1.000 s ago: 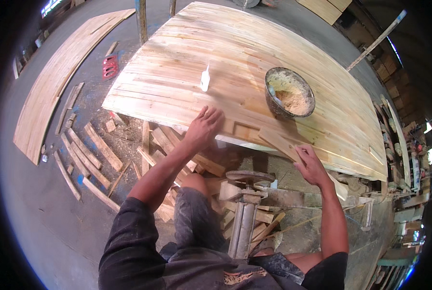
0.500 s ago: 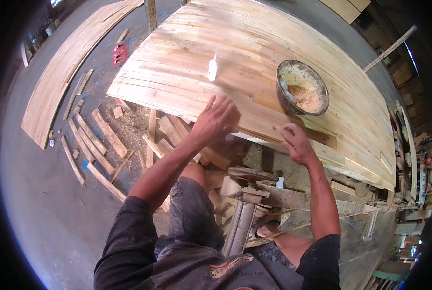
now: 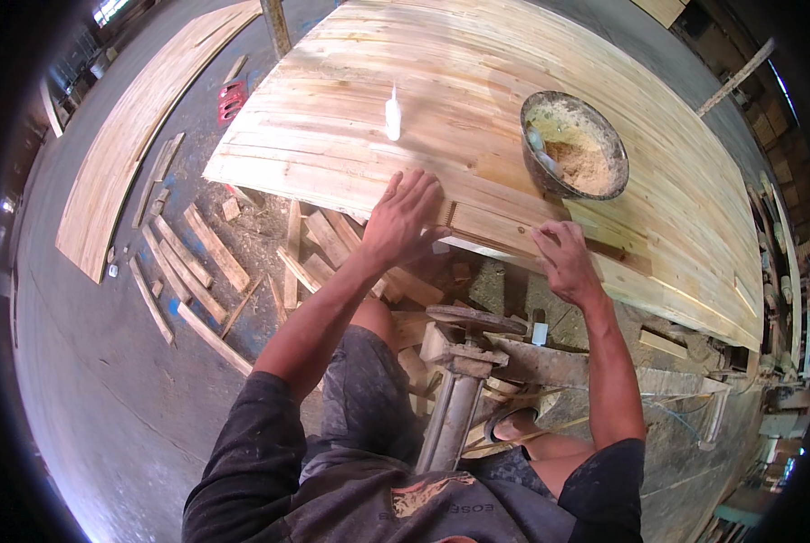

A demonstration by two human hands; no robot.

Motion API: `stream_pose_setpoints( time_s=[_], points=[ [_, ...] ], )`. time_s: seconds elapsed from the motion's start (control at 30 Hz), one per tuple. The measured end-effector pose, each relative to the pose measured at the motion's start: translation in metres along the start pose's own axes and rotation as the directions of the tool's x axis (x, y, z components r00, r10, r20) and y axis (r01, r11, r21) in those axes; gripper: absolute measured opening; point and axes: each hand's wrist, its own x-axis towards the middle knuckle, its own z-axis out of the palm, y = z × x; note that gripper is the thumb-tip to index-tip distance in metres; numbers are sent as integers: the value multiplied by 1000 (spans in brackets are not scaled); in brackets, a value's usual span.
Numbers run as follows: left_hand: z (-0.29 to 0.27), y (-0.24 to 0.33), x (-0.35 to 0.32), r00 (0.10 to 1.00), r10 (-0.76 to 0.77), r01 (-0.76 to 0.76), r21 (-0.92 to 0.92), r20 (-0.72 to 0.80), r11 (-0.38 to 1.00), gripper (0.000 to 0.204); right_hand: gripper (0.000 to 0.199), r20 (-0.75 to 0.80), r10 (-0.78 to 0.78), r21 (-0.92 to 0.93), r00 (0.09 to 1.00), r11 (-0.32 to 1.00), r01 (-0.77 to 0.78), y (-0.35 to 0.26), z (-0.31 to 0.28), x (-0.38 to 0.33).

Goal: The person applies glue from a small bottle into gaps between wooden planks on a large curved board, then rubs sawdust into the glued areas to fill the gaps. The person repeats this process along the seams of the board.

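A large panel of glued light-wood strips point(image 3: 332, 136) spreads out before me. My left hand point(image 3: 405, 213) lies on its near edge, open, with the fingers stretched over the wood. Right of it, a short wood strip point(image 3: 486, 223) lies along the edge, beside a dark seam. My right hand point(image 3: 568, 261) is at the strip's right end, thumb and fingers drawn together in a pinch; what is between the fingertips is hidden. A dark recess point(image 3: 620, 253) shows in the panel just past that hand. Farther in stands a white squeeze bottle with a thin nozzle point(image 3: 393, 118).
A dark bowl point(image 3: 575, 145) with pale, sawdust-like powder rests on the panel at right. Below the edge stands a metal clamp-like stand with a round wheel point(image 3: 475, 319). Offcuts point(image 3: 215, 249) litter the floor at left, near another long panel point(image 3: 142, 136) and a red object point(image 3: 232, 101).
The view has shifted slightly. My left hand has flattened more onto the panel, and the dark seam beside it now shows. My right hand stays near the edge, its fingers drawn closer together.
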Motion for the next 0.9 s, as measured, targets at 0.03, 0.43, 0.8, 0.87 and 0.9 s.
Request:
stream_pose_setpoints(
  time_s=[0.03,0.43,0.8,0.87,0.9],
  points=[
    [0,0,0,1000,-4,4,4,1,1000,81,56,14,-16,-1,1000,1000,16,-1,1,0],
    [-1,3,1,999,-15,15,6,44,1000,60,51,-49,2,-141,999,990,-9,-14,12,0],
    [5,2,1,998,27,-30,58,61,998,50,55,-198,483,-48,853,865,-500,1,1,-32],
    [5,3,3,998,27,-31,66,56,997,51,57,-217,688,22,693,713,-701,44,-25,-62],
    [5,3,4,998,27,-31,67,57,997,51,59,-345,722,56,600,654,-755,68,-40,-84]
  ],
)
